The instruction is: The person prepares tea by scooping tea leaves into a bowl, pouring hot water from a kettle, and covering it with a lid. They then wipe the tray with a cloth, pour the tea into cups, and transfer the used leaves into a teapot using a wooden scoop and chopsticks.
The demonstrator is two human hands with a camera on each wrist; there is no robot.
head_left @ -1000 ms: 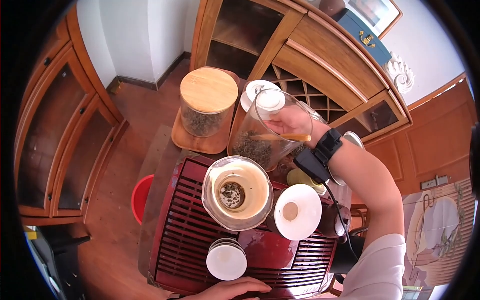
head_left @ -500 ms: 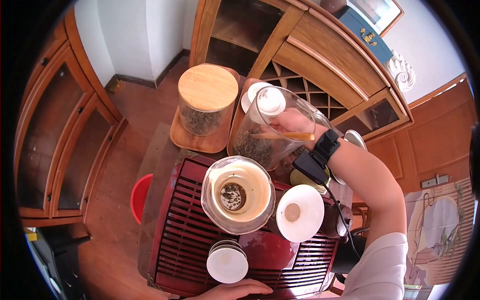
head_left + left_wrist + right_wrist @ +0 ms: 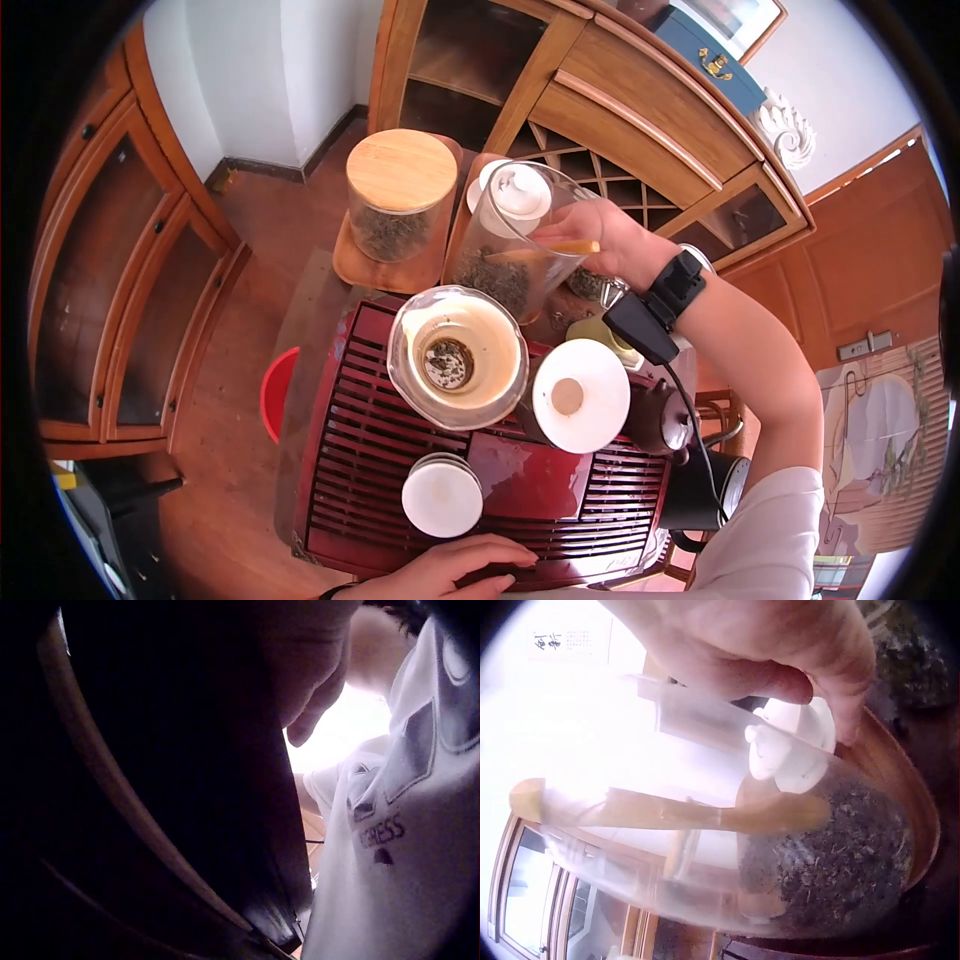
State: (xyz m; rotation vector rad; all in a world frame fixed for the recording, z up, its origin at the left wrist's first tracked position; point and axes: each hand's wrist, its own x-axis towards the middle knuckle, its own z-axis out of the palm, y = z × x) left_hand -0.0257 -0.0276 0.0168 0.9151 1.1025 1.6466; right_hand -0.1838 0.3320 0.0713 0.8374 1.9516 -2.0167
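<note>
My right hand (image 3: 590,235) reaches past the far right side of a tall glass jar (image 3: 705,885). Its fingertips are right at the edge of a white lidded teacup (image 3: 520,190), partly seen through the glass; I cannot tell whether they grip it. Dried tea leaves (image 3: 840,862) fill the jar's bottom, and a wooden scoop (image 3: 667,814) leans inside with its handle end at the mouth. My left hand (image 3: 450,570) rests at the front of the slatted red tea tray (image 3: 350,480), fingers loosely extended, holding nothing. The left wrist view is mostly dark.
A wood-lidded jar (image 3: 400,180) stands back left on a wooden board. Nearer are a glass bowl (image 3: 458,355) with wet leaves, a white strainer-like cup (image 3: 582,395), stacked small cups (image 3: 442,497) and a dark teapot (image 3: 662,415). A black kettle (image 3: 705,490) stands at the right.
The head view has shifted, so the tea things sit slightly further left and higher in it. More of my left hand shows. My right hand stays beside the white teacup behind the jar.
</note>
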